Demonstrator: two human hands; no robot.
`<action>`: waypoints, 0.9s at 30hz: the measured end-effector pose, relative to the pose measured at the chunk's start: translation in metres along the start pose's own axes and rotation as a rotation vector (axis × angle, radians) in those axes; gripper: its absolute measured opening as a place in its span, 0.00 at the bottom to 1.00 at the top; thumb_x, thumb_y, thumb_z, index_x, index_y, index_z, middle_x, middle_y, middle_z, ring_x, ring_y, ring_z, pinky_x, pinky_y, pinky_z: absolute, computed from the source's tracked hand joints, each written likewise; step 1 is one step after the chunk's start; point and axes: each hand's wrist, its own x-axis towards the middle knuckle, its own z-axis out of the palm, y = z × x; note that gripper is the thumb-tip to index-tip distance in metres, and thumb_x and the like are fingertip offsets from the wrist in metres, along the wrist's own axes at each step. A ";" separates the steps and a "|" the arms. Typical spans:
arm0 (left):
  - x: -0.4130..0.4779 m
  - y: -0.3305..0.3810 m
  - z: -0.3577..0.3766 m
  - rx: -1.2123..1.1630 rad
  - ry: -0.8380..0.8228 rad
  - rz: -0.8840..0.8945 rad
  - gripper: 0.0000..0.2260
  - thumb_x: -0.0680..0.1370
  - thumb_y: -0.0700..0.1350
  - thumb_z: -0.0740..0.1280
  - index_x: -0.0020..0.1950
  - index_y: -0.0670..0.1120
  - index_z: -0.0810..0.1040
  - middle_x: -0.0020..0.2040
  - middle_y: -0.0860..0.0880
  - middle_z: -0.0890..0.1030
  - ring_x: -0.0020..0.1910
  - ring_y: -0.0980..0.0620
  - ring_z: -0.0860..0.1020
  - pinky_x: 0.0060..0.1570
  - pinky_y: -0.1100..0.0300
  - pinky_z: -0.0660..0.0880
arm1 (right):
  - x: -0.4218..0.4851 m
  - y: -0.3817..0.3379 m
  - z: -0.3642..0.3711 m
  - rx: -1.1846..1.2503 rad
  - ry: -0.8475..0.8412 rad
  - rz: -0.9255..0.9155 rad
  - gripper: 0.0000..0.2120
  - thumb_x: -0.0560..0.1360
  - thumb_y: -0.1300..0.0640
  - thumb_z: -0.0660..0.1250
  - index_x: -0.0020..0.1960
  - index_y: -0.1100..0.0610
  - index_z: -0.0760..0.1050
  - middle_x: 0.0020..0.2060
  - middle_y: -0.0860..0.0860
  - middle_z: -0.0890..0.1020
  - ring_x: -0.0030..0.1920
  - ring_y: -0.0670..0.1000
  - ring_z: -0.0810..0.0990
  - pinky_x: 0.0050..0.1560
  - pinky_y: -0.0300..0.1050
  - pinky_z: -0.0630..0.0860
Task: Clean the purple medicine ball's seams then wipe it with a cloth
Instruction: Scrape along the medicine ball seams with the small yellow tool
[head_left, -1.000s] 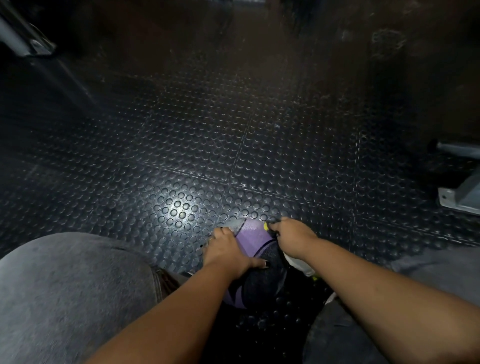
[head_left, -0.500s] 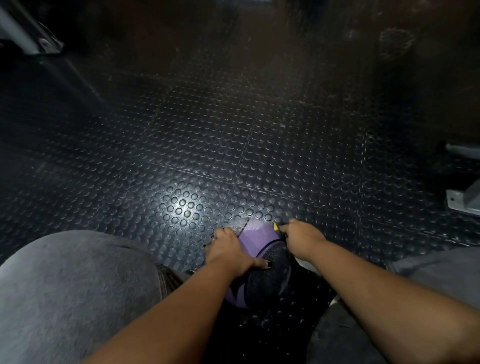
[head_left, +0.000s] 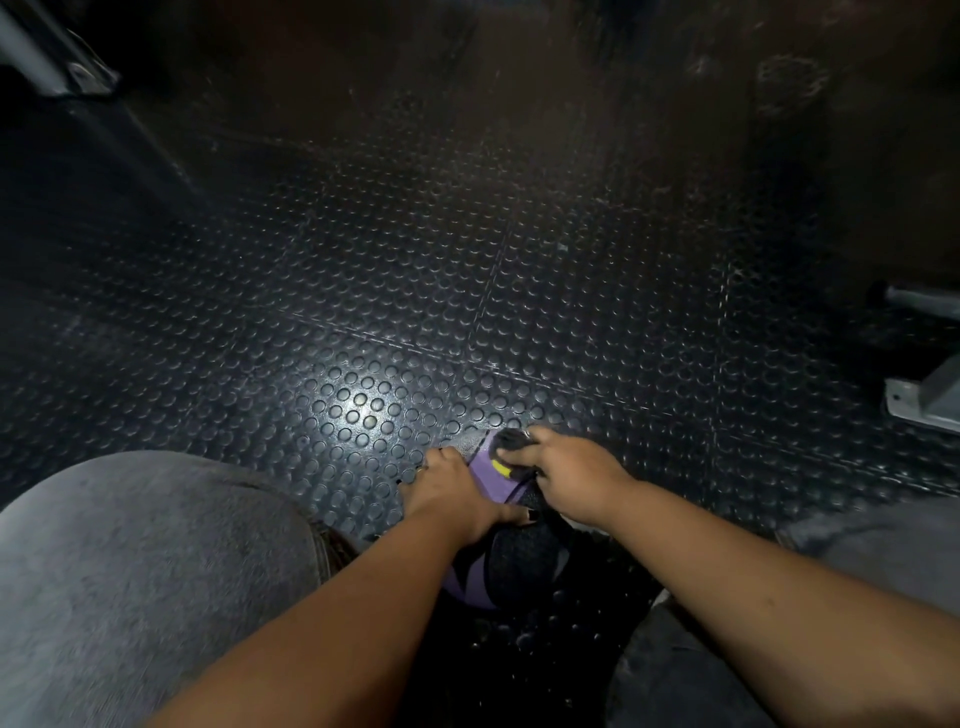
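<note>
The purple and black medicine ball (head_left: 491, 483) sits on the floor between my knees, largely covered by my hands. My left hand (head_left: 447, 493) grips its left upper side, fingers curled over the far edge and thumb stretched across the top. My right hand (head_left: 571, 473) holds a small dark brush-like tool (head_left: 511, 441) with a yellow mark against the top of the ball, near a dark seam. The tool's exact shape is blurred. No cloth is visible.
Black studded rubber floor tiles (head_left: 519, 260) stretch ahead, lit in one bright patch. My grey-trousered knees flank the ball, left (head_left: 145, 571) and right (head_left: 883, 525). A grey metal machine foot (head_left: 924, 405) stands at the right, and a metal frame leg (head_left: 47, 57) at the top left.
My right hand has slid the tool left and forward across the ball's top. A pale thing under my right wrist has gone from sight. My left hand keeps its hold.
</note>
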 end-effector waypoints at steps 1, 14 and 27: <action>-0.001 0.001 0.001 0.014 0.003 0.000 0.59 0.64 0.74 0.70 0.78 0.36 0.51 0.73 0.38 0.60 0.71 0.40 0.68 0.68 0.46 0.71 | -0.001 0.003 0.003 0.011 0.019 0.032 0.27 0.78 0.62 0.58 0.71 0.39 0.67 0.66 0.47 0.69 0.60 0.56 0.75 0.47 0.42 0.68; -0.001 0.015 0.015 0.197 0.100 0.068 0.59 0.60 0.78 0.69 0.75 0.38 0.58 0.68 0.41 0.66 0.67 0.40 0.69 0.69 0.44 0.68 | 0.008 0.029 0.004 0.094 -0.068 0.278 0.22 0.78 0.64 0.58 0.68 0.49 0.74 0.65 0.57 0.72 0.61 0.59 0.75 0.61 0.48 0.72; 0.001 0.013 0.017 0.198 0.079 0.075 0.60 0.59 0.77 0.71 0.76 0.39 0.57 0.69 0.41 0.64 0.70 0.39 0.67 0.73 0.43 0.62 | 0.005 0.015 -0.002 -0.006 -0.050 0.214 0.25 0.78 0.65 0.57 0.71 0.47 0.69 0.72 0.54 0.66 0.66 0.60 0.72 0.63 0.53 0.73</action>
